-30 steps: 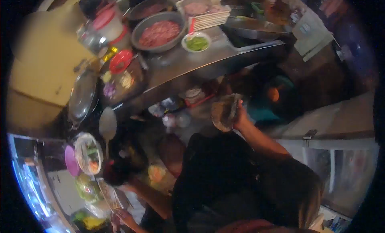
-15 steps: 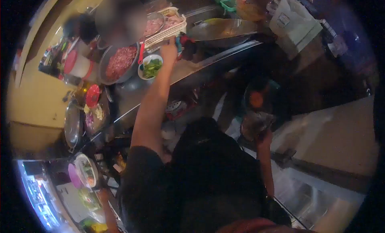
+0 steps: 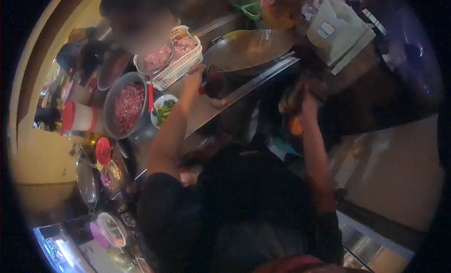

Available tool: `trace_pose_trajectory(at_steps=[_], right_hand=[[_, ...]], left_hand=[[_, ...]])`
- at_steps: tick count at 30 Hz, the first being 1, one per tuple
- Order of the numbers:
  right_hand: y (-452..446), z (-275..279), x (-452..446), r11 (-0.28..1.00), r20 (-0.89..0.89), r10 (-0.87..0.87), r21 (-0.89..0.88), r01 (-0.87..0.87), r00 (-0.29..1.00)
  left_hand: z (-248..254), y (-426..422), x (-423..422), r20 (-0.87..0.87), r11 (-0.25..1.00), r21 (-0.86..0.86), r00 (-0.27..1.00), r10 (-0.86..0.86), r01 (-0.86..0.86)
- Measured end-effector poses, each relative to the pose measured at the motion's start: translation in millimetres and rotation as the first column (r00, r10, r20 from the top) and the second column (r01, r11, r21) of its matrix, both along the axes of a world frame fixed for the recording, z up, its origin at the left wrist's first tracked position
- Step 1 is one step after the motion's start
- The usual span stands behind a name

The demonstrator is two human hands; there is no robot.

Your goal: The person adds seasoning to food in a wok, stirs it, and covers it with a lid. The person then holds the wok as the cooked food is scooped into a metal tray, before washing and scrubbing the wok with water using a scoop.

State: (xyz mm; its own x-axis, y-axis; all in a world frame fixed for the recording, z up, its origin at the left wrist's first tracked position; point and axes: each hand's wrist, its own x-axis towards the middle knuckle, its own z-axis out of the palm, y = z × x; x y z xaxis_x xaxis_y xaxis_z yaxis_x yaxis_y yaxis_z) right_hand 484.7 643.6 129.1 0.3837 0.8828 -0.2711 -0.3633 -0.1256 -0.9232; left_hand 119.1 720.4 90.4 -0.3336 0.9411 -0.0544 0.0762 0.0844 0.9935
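Observation:
My left hand [image 3: 196, 73] is at the counter, beside the cream basket [image 3: 181, 68] of raw meat and near the wok [image 3: 251, 49]; its fingers are closed round something dark that I cannot make out. Over on the right, my right hand [image 3: 308, 96] grips a dim, blurred bowl-like thing [image 3: 293, 98] above the teal tub with something orange [image 3: 296, 126] in it. A bowl of green vegetables [image 3: 164, 108] stands below my left forearm. Next to it is a large pot of red meat [image 3: 129, 106].
A red-lidded container [image 3: 77, 118], a red lid [image 3: 103, 150] and a metal lidded pan [image 3: 87, 181] stand on the left. Chopped garlic and onion [image 3: 110, 173] lie close by. A person with a blurred head [image 3: 138, 19] is across the counter. A pale bag [image 3: 336, 31] stands upper right.
My right hand has moved up and forward with the thing it holds. My left hand has stayed near the basket since reaching there. The view has turned.

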Motion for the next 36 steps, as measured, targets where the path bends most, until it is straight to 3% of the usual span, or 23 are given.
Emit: trace_pose_trajectory(at_steps=[1, 3, 5, 7, 8, 10, 13, 16, 17, 19, 21, 25, 26, 28, 29, 31, 32, 34, 36], right_hand=[[35.6, -7.6, -11.5, 0.997, 0.141, -0.06, 0.062, 0.051, 0.988], [99.1, -12.3, -27.0, 0.97, 0.268, -0.015, -0.228, 0.078, 0.963], [135.0, -15.6, -40.5, 0.98, 0.172, 0.023, -0.201, 0.012, 0.985], [153.0, -13.8, -48.8, 0.982, 0.077, 0.069, -0.178, -0.054, 0.995], [153.3, -7.2, -48.3, 0.977, 0.151, 0.089, -0.203, -0.057, 0.984], [163.4, -14.5, -39.0, 0.97, 0.228, 0.111, -0.236, -0.056, 0.967], [177.2, -41.7, -6.7, 0.933, 0.431, 0.098, -0.352, 0.067, 0.897], [181.0, -28.5, 11.4, 0.936, 0.414, 0.182, -0.351, -0.029, 0.892], [165.6, 3.7, 8.3, 0.947, 0.536, 0.316, -0.235, -0.221, 0.783], [174.8, 5.5, 23.2, 0.897, 0.656, 0.405, -0.15, -0.416, 0.637], [234.9, -41.7, 67.3, 0.885, 0.445, 0.456, -0.32, -0.338, 0.771], [295.0, -106.2, 89.3, 0.84, 0.481, 0.529, -0.414, -0.351, 0.698], [319.5, -137.7, 112.8, 0.818, 0.587, 0.573, -0.367, -0.443, 0.572], [333.4, -157.4, 122.6, 0.774, 0.676, 0.594, -0.333, -0.538, 0.436], [333.3, -155.3, 119.1, 0.854, 0.784, 0.467, -0.282, -0.437, 0.408], [337.5, -149.1, 111.4, 0.915, 0.87, 0.338, -0.214, -0.343, 0.358], [343.5, -155.4, 112.4, 0.974, 0.96, 0.18, -0.143, -0.178, 0.214], [352.9, -165.7, 118.9, 0.998, 0.998, 0.052, -0.051, -0.044, 0.035], [334.8, -131.8, 112.3, 0.979, 0.949, 0.201, -0.189, 0.071, -0.242]], left_hand=[[13.6, -8.3, 10.4, 0.263, 0.985, -0.156, 0.958, 0.114, -0.075], [3.2, -13.8, 3.9, 0.244, 0.991, -0.127, 0.968, 0.061, -0.031], [-1.3, -15.1, -0.6, 0.229, 0.996, -0.089, 0.973, 0.014, 0.006], [-1.8, -21.2, 0.5, -0.175, 0.98, 0.137, 0.978, -0.117, 0.142], [-1.9, -24.4, 2.6, -0.172, 0.982, 0.127, 0.978, -0.115, 0.138], [3.3, -28.2, 13.0, -0.326, 0.974, 0.137, 0.937, -0.128, 0.181], [32.8, -34.7, 25.5, -0.339, 0.983, -0.035, 0.923, -0.181, 0.18], [52.0, -40.8, 30.3, -0.329, 0.968, -0.086, 0.911, -0.25, 0.235], [56.9, -44.0, 32.3, -0.321, 0.967, -0.095, 0.913, -0.253, 0.235], [62.3, -47.0, 36.6, -0.378, 0.963, -0.093, 0.886, -0.27, 0.254], [57.5, -42.5, 39.1, -0.377, 0.96, -0.096, 0.883, -0.279, 0.263], [58.8, -33.9, 43.8, -0.277, 0.971, -0.07, 0.93, -0.241, 0.23], [53.5, -28.9, 42.9, -0.276, 0.972, -0.075, 0.933, -0.233, 0.221], [34.5, -22.5, 36.2, -0.229, 0.968, -0.155, 0.946, -0.231, 0.199], [30.8, -22.4, 35.5, -0.23, 0.967, -0.161, 0.946, -0.229, 0.195], [24.3, -19.7, 33.5, -0.073, 0.972, -0.143, 0.977, -0.2, 0.188], [16.5, -20.4, 30.8, -0.074, 0.972, -0.15, 0.979, -0.191, 0.178], [-0.2, -26.0, 25.8, -0.18, 0.98, -0.09, 0.965, -0.193, 0.179], [-1.4, -31.9, 25.9, -0.157, 0.974, -0.14, 0.967, -0.201, 0.18]])
